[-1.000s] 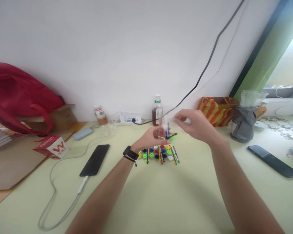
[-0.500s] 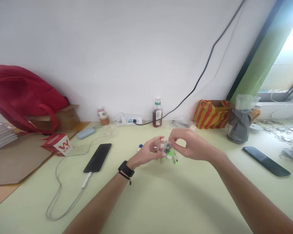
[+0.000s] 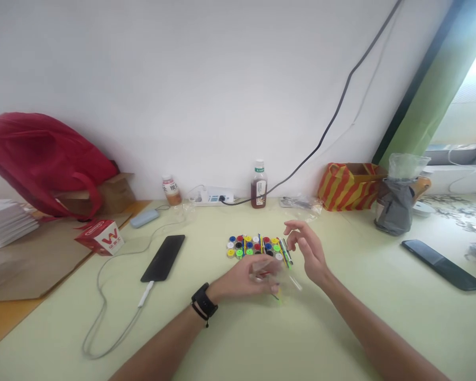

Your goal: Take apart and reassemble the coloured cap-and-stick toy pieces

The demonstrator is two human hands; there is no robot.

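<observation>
My left hand [image 3: 240,279], with a black watch at the wrist, is closed around a clear plastic container [image 3: 266,269] low over the table. The container is blurred; something red shows in it. A pale stick-like piece [image 3: 295,283] and a green-tipped piece [image 3: 278,298] show beside its mouth, but whether they touch the table I cannot tell. Just beyond it, small round pots with coloured lids [image 3: 239,245] stand in rows, with thin coloured sticks [image 3: 287,254] among them and at their right end. To the right, my right hand [image 3: 310,253] is raised, fingers apart, holding nothing.
A black phone [image 3: 163,258] on a white cable lies left, near a red-and-white box [image 3: 101,238]. Along the wall stand a dark drink bottle [image 3: 259,185], a power strip [image 3: 212,197] and a striped bag [image 3: 347,188]. Another dark phone [image 3: 440,263] lies right.
My left hand has lowered the container toward me, uncovering the rows of pots. The right hand has left the container, moved right and opened. The camera view has shifted slightly.
</observation>
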